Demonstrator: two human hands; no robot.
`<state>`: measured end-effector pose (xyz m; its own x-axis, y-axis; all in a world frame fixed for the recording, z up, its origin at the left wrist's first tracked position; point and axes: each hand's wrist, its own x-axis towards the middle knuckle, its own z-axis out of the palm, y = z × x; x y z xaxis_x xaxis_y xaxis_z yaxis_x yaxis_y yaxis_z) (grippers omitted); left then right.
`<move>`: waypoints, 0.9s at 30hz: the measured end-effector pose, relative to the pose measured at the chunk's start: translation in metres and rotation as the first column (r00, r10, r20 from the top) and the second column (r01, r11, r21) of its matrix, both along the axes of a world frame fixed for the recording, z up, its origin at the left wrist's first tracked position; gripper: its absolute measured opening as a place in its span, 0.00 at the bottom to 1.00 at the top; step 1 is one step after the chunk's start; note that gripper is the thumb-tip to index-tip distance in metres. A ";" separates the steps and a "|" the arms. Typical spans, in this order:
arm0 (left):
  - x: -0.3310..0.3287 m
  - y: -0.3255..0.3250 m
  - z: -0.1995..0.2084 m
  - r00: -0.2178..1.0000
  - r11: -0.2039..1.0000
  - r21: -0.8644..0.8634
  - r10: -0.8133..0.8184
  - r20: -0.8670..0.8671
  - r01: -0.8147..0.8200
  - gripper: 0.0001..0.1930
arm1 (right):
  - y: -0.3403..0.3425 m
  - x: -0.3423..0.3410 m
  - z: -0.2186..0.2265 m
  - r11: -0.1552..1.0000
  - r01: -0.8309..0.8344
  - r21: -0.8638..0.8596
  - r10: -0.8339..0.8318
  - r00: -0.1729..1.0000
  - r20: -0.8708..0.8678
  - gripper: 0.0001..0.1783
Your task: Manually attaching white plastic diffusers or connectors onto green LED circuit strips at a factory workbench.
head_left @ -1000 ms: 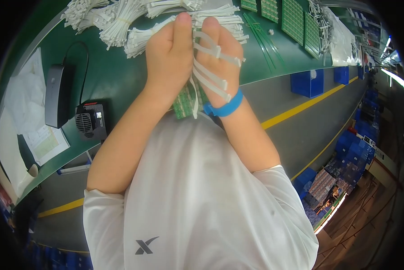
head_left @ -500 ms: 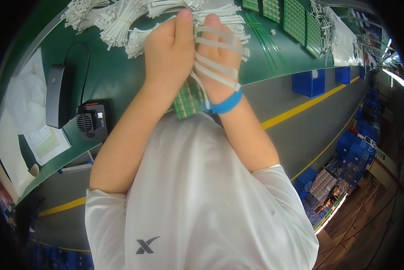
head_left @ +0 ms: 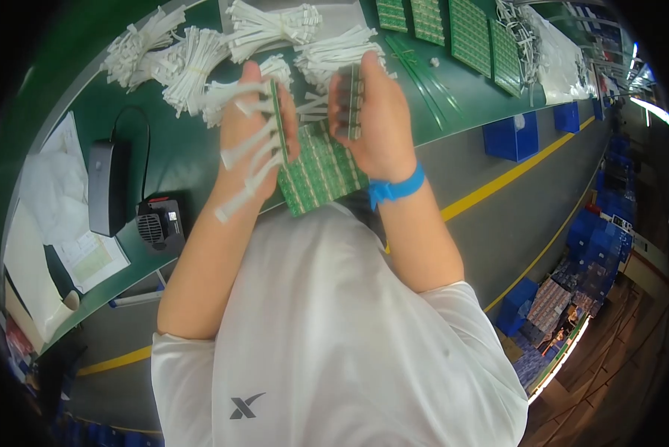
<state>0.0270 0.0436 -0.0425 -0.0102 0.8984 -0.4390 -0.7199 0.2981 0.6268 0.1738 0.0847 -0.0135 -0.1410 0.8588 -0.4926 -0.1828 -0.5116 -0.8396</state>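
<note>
My left hand (head_left: 254,153) grips a narrow green circuit board strip (head_left: 278,119) on edge. Several flat white cables (head_left: 249,149) fan out from this strip and hang across the hand and wrist. To the right, my right hand (head_left: 385,119) holds a second circuit board strip (head_left: 354,104), also upright, its face in shadow; I cannot tell whether cables are fixed to it. A gap separates the two hands. Below and between them lies a larger green circuit board panel (head_left: 319,171) near the bench edge, partly covered by the left hand. A blue band (head_left: 397,186) circles my right wrist.
Bundles of white cables (head_left: 193,71) lie across the far side of the green bench (head_left: 215,149). Beyond my right hand are thin green strips (head_left: 424,86) and more circuit board panels (head_left: 470,37). A black device (head_left: 109,186) stands at left. Blue bins (head_left: 511,138) sit past the bench edge.
My hands were close together and have moved apart, showing a board strip in each. The white cables lay over my right hand and now drape over my left. More of the panel shows.
</note>
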 end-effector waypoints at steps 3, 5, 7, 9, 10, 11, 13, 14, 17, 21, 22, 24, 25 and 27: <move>-0.008 -0.013 0.004 0.989 0.997 0.060 -0.057 0.137 0.049 0.28 | -0.007 0.002 -0.001 0.999 0.007 -0.036 -0.007 1.000 -0.012 0.26; -0.016 -0.021 -0.001 0.992 0.998 0.019 -0.060 0.112 0.058 0.28 | -0.010 0.007 -0.008 0.999 -0.010 -0.036 0.008 0.998 -0.060 0.24; -0.023 -0.032 0.001 0.991 0.997 0.037 -0.071 0.113 0.067 0.28 | -0.013 0.012 -0.012 0.998 -0.033 0.060 0.034 0.999 -0.018 0.23; -0.031 -0.041 0.004 0.959 0.996 -0.034 -0.068 0.274 0.081 0.26 | -0.013 0.023 -0.004 0.995 -0.060 0.076 0.054 0.996 0.077 0.20; -0.035 -0.044 0.003 0.940 0.993 -0.079 -0.058 0.337 0.090 0.25 | -0.008 0.033 -0.010 0.972 -0.071 0.222 0.008 0.963 0.270 0.19; -0.034 -0.047 0.000 0.913 0.994 -0.061 -0.061 0.404 0.093 0.25 | -0.002 0.046 -0.020 0.926 -0.101 0.364 -0.076 0.894 0.442 0.18; -0.033 -0.051 0.002 0.889 0.987 -0.132 -0.024 0.456 0.094 0.26 | 0.012 0.065 -0.021 0.830 -0.226 0.511 -0.246 0.674 0.697 0.17; -0.032 -0.054 -0.002 0.875 0.989 -0.096 -0.053 0.482 0.113 0.26 | 0.016 0.070 -0.019 0.836 -0.271 0.477 -0.289 0.522 0.803 0.18; -0.029 -0.054 -0.002 0.856 0.980 -0.120 -0.076 0.511 0.158 0.28 | 0.032 0.083 -0.038 0.763 -0.385 0.519 -0.346 0.434 0.832 0.19; -0.017 -0.053 0.005 0.988 0.967 -0.246 -0.020 0.156 0.059 0.30 | 0.024 0.068 -0.029 0.544 -0.443 0.713 -0.593 0.398 0.700 0.14; -0.012 -0.051 0.013 1.000 0.964 -0.265 0.003 0.031 0.005 0.29 | 0.015 0.059 -0.024 0.588 -0.356 0.726 -0.469 0.581 0.665 0.13; -0.002 -0.050 0.022 0.983 0.987 -0.158 0.004 -0.183 -0.034 0.27 | -0.011 0.045 -0.013 0.667 -0.261 0.698 -0.122 0.886 0.447 0.11; -0.001 -0.050 0.022 0.983 0.987 -0.160 -0.001 -0.184 -0.029 0.27 | -0.027 0.036 0.007 0.740 -0.268 0.617 0.053 0.937 0.344 0.12; 0.003 -0.050 0.021 0.946 0.992 -0.123 -0.011 -0.324 -0.031 0.26 | -0.039 0.026 0.020 0.778 -0.219 0.589 0.180 0.976 0.125 0.14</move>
